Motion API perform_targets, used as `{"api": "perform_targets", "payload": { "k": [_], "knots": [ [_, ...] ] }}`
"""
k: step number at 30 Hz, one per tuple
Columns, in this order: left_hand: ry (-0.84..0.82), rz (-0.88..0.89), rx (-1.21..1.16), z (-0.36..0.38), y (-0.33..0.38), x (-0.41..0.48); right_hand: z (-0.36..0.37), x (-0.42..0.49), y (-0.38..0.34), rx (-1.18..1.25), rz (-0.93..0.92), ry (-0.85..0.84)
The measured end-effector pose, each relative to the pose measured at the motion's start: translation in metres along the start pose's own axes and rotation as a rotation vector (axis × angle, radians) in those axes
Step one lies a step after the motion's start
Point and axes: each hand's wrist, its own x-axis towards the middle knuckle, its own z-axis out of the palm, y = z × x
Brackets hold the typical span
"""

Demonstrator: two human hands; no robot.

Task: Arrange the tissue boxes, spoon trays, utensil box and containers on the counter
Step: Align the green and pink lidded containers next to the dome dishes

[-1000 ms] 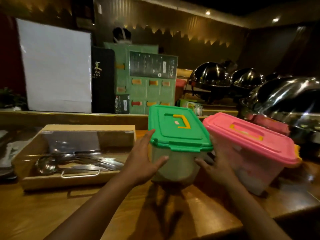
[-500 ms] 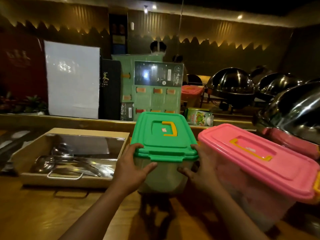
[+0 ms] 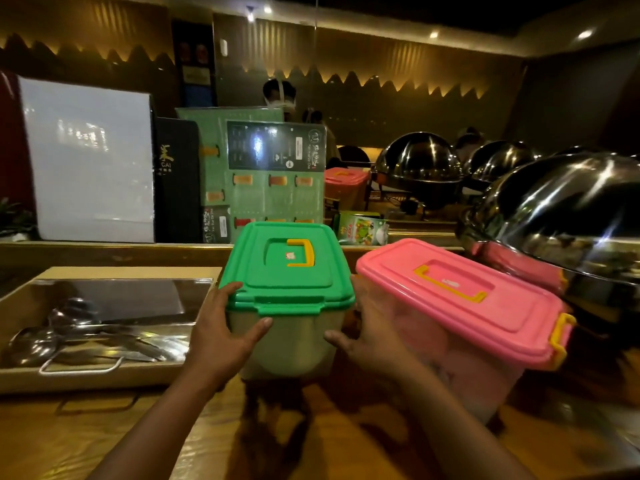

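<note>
A clear container with a green lid (image 3: 289, 268) and yellow handle stands on the wooden counter (image 3: 104, 441) in the middle. My left hand (image 3: 221, 337) grips its left side and my right hand (image 3: 370, 344) grips its right side. Close on its right stands a larger container with a pink lid (image 3: 460, 303), tilted in view. To the left lies a wooden utensil box (image 3: 31, 379) holding metal ladles and spoons (image 3: 69, 334). A green tissue box (image 3: 362, 228) sits on the ledge behind.
Shiny domed chafing dishes (image 3: 568, 216) crowd the right side. Upright menu boards (image 3: 273, 174), a black folder and a white board (image 3: 90, 161) lean along the back ledge. Another pink-lidded container (image 3: 344, 178) stands farther back. A person stands behind the boards.
The green-lidded container has slid back and a little left between my hands, now close to the utensil box. The view has lifted slightly.
</note>
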Motion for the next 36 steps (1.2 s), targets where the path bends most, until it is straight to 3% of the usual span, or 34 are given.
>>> {"api": "perform_targets", "payload": {
  "k": [3, 6, 9, 18, 21, 26, 31, 36],
  "knots": [
    [0.152, 0.108, 0.174, 0.007, 0.017, -0.012, -0.045, -0.02, -0.012, -0.195, -0.042, 0.036],
    [0.192, 0.335, 0.173, 0.022, 0.051, -0.028, -0.097, -0.043, -0.015, -0.289, -0.134, 0.229],
    [0.067, 0.475, 0.076, 0.05, 0.081, -0.044, -0.137, -0.065, -0.001, -0.331, -0.09, 0.398],
    [-0.31, 0.409, -0.058, 0.14, 0.137, -0.079, -0.231, -0.118, 0.068, -0.245, 0.369, 0.559],
    [-0.356, 0.383, -0.068, 0.17, 0.154, -0.088, -0.248, -0.123, 0.091, -0.084, 0.395, 0.465],
    [-0.375, 0.316, 0.003, 0.227, 0.192, -0.115, -0.283, -0.126, 0.133, 0.083, 0.348, 0.155],
    [-0.342, 0.052, 0.196, 0.264, 0.24, -0.136, -0.31, -0.104, 0.173, -0.129, 0.24, -0.041],
    [-0.257, -0.045, 0.292, 0.29, 0.246, -0.141, -0.315, -0.085, 0.194, -0.287, 0.051, -0.056]
  ]
}}
